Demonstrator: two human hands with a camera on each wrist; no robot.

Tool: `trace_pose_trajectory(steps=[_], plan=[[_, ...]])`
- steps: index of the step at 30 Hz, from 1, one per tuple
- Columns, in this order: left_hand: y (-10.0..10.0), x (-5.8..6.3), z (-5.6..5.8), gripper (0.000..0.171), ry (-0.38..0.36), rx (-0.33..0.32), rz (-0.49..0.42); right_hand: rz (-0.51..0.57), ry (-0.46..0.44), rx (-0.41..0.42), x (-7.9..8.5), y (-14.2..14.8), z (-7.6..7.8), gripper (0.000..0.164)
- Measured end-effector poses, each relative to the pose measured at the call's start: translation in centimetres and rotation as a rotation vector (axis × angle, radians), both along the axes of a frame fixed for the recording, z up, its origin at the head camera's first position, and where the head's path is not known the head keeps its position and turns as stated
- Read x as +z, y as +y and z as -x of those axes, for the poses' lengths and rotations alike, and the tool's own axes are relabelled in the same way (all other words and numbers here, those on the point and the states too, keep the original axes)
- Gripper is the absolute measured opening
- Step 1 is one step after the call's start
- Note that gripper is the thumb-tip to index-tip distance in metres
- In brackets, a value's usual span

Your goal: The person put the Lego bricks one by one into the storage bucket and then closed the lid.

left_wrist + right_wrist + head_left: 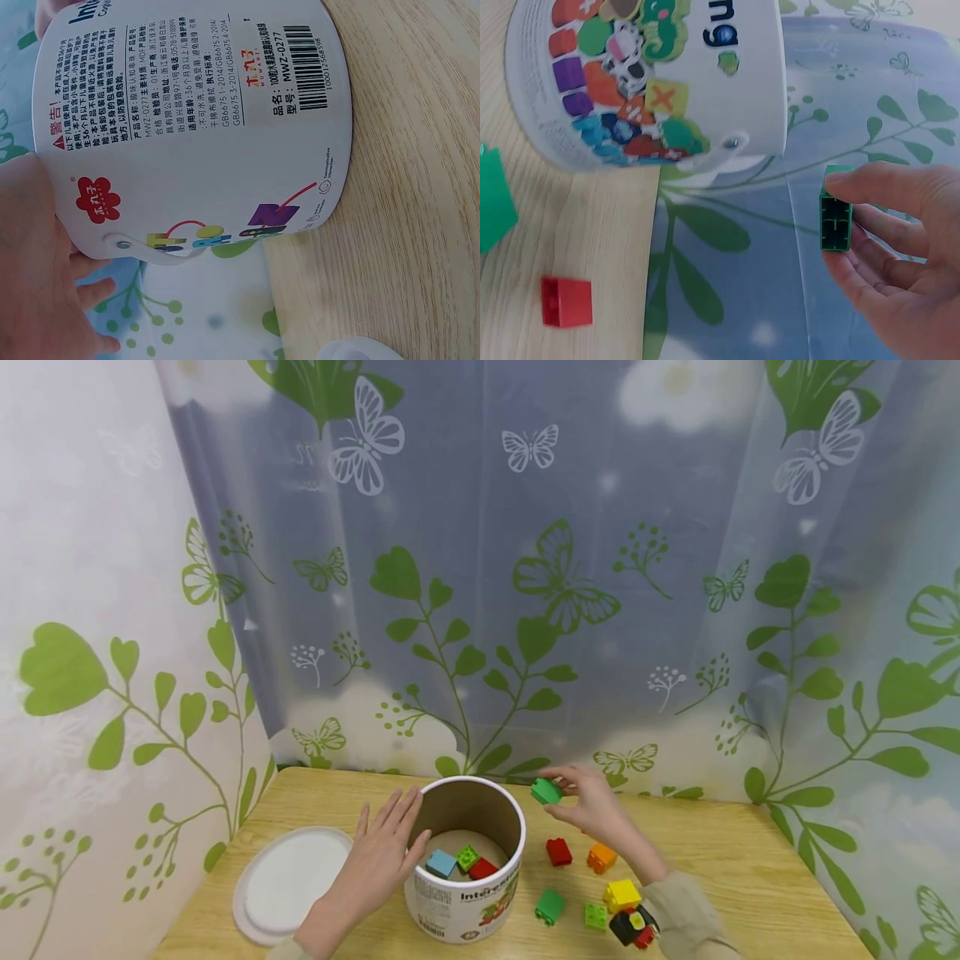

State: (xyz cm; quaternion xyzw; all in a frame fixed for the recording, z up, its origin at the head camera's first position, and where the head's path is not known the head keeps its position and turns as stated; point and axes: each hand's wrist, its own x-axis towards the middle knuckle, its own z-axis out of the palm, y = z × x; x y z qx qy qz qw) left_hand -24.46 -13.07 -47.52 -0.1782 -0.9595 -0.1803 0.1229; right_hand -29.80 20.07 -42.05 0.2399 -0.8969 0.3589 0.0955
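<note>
A: Right hand (591, 803), grip state?
B: Fingers partly bent; thumb and fingertips pinch a green rectangular plastic block (546, 791), parted by its thickness.
A: Block relative to grip?
B: At the fingertips, clear of the palm, held up just right of a white printed cylindrical bucket (450, 908), apart from it.
A: Left hand (378, 860)?
B: Fingers extended at the bucket's left rim.

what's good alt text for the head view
A person's right hand holds a green building block beside an open white bucket containing more blocks, the left hand at its rim. Other blocks and a round white lid lie on the wooden table.
</note>
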Motion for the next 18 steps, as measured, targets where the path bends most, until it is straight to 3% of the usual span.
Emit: trace_pose_trajectory(steps=[11,18], plan=[[-0.1,-0.1,0.1,0.064,0.021,-0.002,0.008,0.032,-0.035,0.096,0.5,-4.3,0.3,0.044],[-0.1,-0.1,0.1,0.065,0.021,0.0,0.014,0.022,-0.025,0.152,-0.2,-6.8,0.5,0.043]])
